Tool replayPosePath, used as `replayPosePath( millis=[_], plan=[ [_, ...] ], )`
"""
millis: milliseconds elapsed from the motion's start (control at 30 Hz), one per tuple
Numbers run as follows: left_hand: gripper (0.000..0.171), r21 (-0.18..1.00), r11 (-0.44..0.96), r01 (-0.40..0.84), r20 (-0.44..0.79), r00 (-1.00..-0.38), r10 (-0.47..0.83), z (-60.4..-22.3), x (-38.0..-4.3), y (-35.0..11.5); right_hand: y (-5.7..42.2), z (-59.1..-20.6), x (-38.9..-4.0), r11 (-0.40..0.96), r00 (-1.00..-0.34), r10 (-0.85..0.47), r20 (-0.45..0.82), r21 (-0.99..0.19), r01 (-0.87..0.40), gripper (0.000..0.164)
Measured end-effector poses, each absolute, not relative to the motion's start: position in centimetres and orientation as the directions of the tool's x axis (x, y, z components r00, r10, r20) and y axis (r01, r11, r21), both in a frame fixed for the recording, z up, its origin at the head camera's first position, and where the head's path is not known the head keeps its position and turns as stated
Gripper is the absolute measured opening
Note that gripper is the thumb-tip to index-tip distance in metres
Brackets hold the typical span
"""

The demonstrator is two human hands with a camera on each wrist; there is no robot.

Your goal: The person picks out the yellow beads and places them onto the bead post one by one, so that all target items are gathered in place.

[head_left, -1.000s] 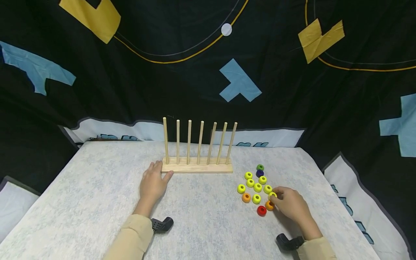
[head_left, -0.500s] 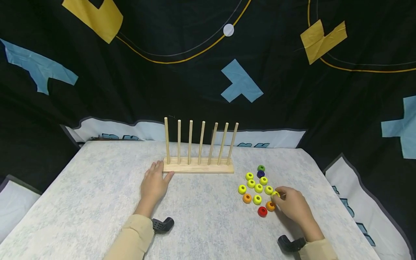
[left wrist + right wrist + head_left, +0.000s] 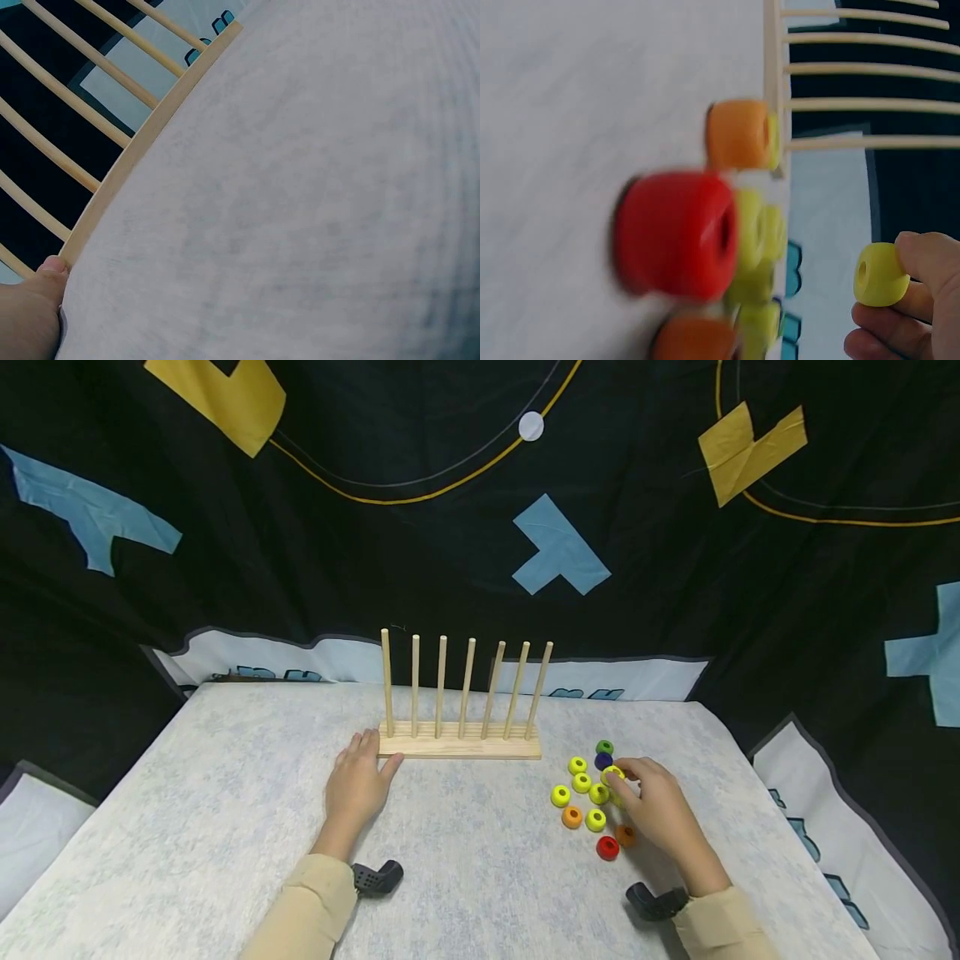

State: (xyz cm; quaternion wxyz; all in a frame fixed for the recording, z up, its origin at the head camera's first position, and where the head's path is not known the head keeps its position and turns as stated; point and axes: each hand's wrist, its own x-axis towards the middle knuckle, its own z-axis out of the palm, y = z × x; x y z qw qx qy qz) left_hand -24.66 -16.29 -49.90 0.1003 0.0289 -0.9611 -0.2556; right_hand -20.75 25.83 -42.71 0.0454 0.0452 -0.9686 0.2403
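Note:
My right hand [image 3: 657, 802] pinches a yellow bead [image 3: 881, 275] between thumb and fingers, lifted above the table. In the head view, this hand partly hides beads below it. Several yellow beads [image 3: 560, 796] lie loose to its left, with an orange bead [image 3: 572, 817], a red bead [image 3: 608, 848], a dark blue bead [image 3: 603, 761] and a green bead [image 3: 604, 747]. At the table's middle stands a wooden peg rack [image 3: 459, 747] with several bare upright pegs. My left hand [image 3: 356, 787] rests against the rack's left end, thumb at its front edge.
A pale mottled cloth covers the table [image 3: 225, 793]. Behind it hangs a black curtain [image 3: 420, 577] with blue and yellow patches. Black wrist mounts [image 3: 378, 878] stick out from both sleeves.
My right hand has lifted a yellow bead off the table and moved slightly up and left with it. The left hand stays at the rack; the head view shifts slightly.

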Motion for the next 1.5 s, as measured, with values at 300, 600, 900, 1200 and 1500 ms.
replayPosePath(
  millis=[300,600,900,1200,1500],
  plan=[
    [0.072,0.501,0.866,-0.009,0.187,-0.975,-0.118,-49.7,-24.5,-16.3,21.1,-40.6,-22.4,0.851,-0.965,-0.17,0.199,-0.464,-0.245,0.04],
    [0.072,0.511,0.859,-0.032,0.166,-0.977,-0.135,-49.8,-24.4,-16.2,15.6,-38.0,-24.3,0.805,-0.903,-0.31,0.297,-0.423,-0.416,0.039],
    [0.071,0.512,0.858,-0.032,0.17,-0.976,-0.138,-49.9,-24.4,-16.1,11.4,-36.0,-25.9,0.736,-0.852,-0.39,0.35,-0.437,-0.516,0.037],
    [0.072,0.51,0.859,-0.042,0.163,-0.976,-0.145,-49.6,-24.3,-16.0,8.8,-33.9,-27.2,0.685,-0.818,-0.437,0.375,-0.45,-0.573,0.031],
    [0.072,0.51,0.859,-0.048,0.169,-0.973,-0.154,-49.7,-24.2,-16.1,6.1,-31.3,-28.4,0.652,-0.764,-0.463,0.448,-0.411,-0.637,0.035]
  ],
)
